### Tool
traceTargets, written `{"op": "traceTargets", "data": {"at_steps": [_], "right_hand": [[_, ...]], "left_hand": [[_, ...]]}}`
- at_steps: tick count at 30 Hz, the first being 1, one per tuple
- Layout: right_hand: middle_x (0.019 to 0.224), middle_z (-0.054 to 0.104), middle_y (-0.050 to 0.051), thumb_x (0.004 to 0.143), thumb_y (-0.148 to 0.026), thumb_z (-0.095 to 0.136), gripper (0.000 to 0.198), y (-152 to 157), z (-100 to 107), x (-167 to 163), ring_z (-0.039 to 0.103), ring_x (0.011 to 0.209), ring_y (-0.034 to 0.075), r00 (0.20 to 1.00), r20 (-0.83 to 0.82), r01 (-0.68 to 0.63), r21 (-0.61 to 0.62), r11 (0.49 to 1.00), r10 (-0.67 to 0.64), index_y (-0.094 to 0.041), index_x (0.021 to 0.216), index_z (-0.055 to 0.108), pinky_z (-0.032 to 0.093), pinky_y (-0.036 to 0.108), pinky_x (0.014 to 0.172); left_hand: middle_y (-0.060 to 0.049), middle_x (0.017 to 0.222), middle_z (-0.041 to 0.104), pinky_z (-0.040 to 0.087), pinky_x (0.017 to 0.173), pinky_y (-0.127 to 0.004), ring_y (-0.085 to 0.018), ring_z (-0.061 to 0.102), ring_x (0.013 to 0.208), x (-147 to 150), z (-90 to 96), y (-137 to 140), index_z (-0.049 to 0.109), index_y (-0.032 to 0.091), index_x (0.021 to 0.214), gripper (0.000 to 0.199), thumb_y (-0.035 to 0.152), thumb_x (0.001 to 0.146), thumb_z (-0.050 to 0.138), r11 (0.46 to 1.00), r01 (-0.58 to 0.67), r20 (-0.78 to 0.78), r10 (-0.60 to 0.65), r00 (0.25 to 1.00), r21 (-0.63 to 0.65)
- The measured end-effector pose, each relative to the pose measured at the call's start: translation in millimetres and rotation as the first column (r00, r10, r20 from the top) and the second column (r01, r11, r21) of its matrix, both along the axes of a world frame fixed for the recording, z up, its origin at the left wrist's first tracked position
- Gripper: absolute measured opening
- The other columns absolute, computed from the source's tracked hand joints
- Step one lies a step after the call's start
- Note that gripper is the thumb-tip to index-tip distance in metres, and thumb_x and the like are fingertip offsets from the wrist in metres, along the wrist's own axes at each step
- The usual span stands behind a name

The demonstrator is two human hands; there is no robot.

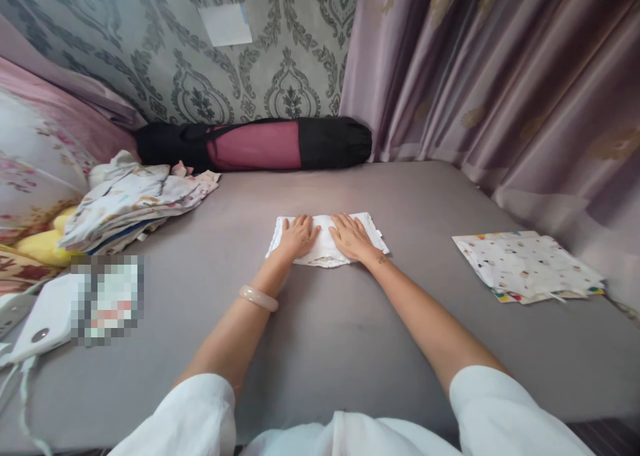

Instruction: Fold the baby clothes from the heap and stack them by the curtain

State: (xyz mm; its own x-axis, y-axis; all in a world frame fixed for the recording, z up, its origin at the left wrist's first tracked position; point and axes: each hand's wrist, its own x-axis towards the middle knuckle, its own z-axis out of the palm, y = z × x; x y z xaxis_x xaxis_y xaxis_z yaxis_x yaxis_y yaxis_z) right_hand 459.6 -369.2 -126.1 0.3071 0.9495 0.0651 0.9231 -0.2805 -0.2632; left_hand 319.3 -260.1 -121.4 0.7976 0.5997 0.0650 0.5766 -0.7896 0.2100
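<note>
A small white folded garment lies flat on the grey surface in front of me. My left hand rests on its left half, palm down with fingers spread. On the right half lies my right hand, also flat with its fingers apart. The thumbs point toward each other with a strip of cloth showing between them. A little white tag sticks out at the garment's right edge. Whatever print or seam is under my palms is hidden.
Folded patterned clothes lie to the right. A heap of clothes sits at the left, near a yellow plush item. A white power adapter with cables is at near left. A black and maroon long bag lies along the wall.
</note>
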Motion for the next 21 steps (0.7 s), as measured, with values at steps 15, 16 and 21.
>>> {"op": "traceTargets", "data": {"at_steps": [15,16,21], "right_hand": [[0.158,0.030,0.011,0.100,-0.029,0.024,0.054,-8,4,-39,0.021,0.146,0.025,0.999,0.040,0.013,0.077,0.997,-0.016,-0.011,0.150,0.035,0.014,0.048,0.118],[0.157,0.030,0.011,0.100,-0.030,0.024,0.054,-9,3,-40,0.021,0.146,0.025,0.999,0.045,0.017,0.078,0.997,-0.020,-0.011,0.150,0.035,0.014,0.048,0.118],[0.156,0.032,0.012,0.100,-0.030,0.026,0.054,-3,6,-38,0.023,0.145,0.026,0.999,0.033,0.028,0.050,0.998,-0.029,-0.011,0.149,0.036,0.015,0.051,0.117]], "left_hand": [[-0.014,0.152,0.041,0.022,0.116,-0.054,-0.028,0.033,0.143,-4,-14.5,-31,0.040,0.016,0.146,0.052,0.035,0.100,0.025,0.991,-0.103,0.086,0.096,0.992,0.085],[-0.013,0.152,0.041,0.023,0.116,-0.054,-0.028,0.032,0.144,-4,-15.6,-32,0.039,0.016,0.146,0.052,0.035,0.100,0.025,0.992,-0.106,0.082,0.099,0.992,0.076],[-0.015,0.152,0.041,0.023,0.117,-0.052,-0.027,0.033,0.143,-8,-11.4,-30,0.041,0.012,0.144,0.052,0.035,0.099,0.027,0.991,-0.130,0.102,0.125,0.987,0.041]]}}
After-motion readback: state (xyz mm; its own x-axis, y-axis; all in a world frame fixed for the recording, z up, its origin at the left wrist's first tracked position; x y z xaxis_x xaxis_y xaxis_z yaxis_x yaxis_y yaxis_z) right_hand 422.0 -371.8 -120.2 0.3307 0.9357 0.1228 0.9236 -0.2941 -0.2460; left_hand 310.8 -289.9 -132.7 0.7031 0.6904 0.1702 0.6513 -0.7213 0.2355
